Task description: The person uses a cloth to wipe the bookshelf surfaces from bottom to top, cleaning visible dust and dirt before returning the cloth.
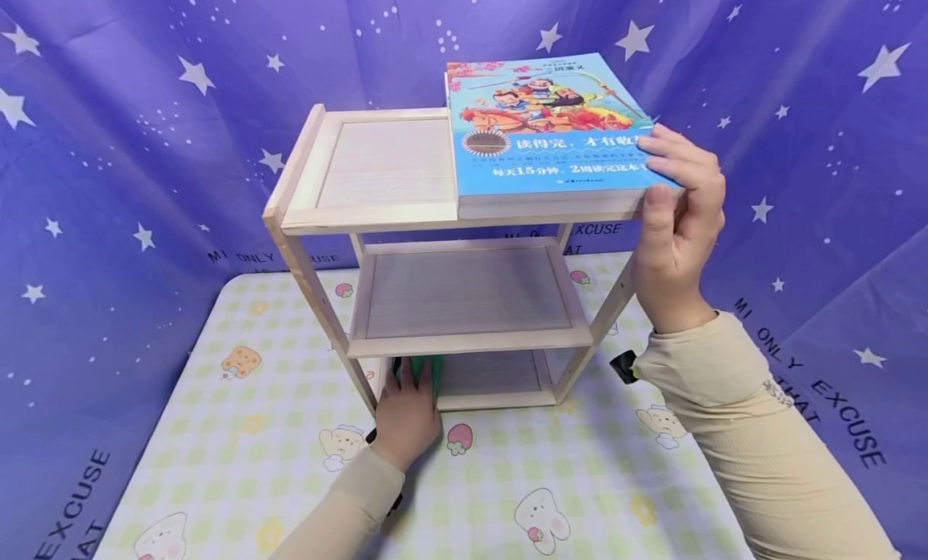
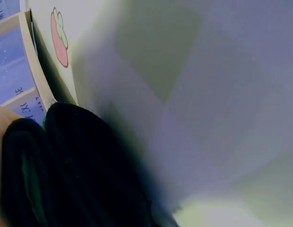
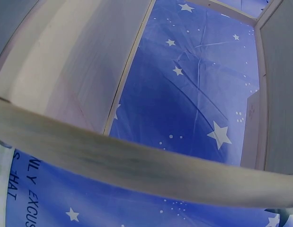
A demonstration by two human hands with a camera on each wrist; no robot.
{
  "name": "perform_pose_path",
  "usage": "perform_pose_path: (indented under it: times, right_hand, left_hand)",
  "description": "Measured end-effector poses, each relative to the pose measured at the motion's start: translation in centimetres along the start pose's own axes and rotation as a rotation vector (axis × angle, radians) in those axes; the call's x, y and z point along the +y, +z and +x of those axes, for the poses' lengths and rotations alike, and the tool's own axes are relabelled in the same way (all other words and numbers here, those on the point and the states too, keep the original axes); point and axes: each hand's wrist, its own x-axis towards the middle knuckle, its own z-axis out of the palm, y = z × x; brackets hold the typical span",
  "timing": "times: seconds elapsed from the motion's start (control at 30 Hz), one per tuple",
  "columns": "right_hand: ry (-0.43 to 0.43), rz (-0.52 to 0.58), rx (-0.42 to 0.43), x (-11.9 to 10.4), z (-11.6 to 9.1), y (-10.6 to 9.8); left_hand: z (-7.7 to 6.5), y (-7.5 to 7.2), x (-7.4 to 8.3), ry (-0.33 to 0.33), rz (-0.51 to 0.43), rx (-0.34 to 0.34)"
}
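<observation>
Below, the left hand (image 1: 408, 419) reaches forward onto the green item (image 1: 437, 371), its long axis hidden; whether those fingers grip, I cannot tell. Rightward, the bottom shelf (image 1: 496, 376) offers open room. Above, the blue book (image 1: 551, 133) meets the right hand (image 1: 681, 217), fingers bent around its near-right corner.

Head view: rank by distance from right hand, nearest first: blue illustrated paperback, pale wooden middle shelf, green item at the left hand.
1. Blue illustrated paperback, touched by the right hand.
2. Pale wooden middle shelf, below and left.
3. Green item, farther lower left, at the left hand.
</observation>
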Motion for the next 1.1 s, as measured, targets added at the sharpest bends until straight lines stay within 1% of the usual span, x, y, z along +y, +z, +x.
perform_pose_path:
  times: [0.07,0.13,0.33,0.5,0.63,0.9,1.1]
  right_hand:
    - [0.004,0.003,-0.001,0.0,0.0,0.0]
    - [0.003,-0.001,0.000,0.0,0.0,0.0]
    - [-0.006,-0.014,0.000,0.1,0.0,-0.1]
    - [-0.007,-0.012,0.000,0.0,0.0,-0.1]
    - [-0.007,-0.007,0.002,0.0,0.0,-0.1]
    - [-0.011,-0.004,0.012,0.0,0.1,0.0]
    - [-0.007,-0.009,0.014,0.0,0.0,0.0]
  left_hand:
    - [-0.1,0.0,0.1,0.005,0.010,0.021]
    - [-0.3,0.0,0.2,0.006,0.016,0.028]
    - [-1.0,-0.2,0.5,0.010,0.031,-0.003]
    - [-1.6,-0.1,0.5,0.022,0.045,0.010]
    - [-1.7,-0.3,0.6,0.022,0.055,0.019]
    - [-2.2,-0.6,0.9,0.034,0.069,-0.004]
    - [-2.4,-0.4,1.0,0.029,0.067,0.002]
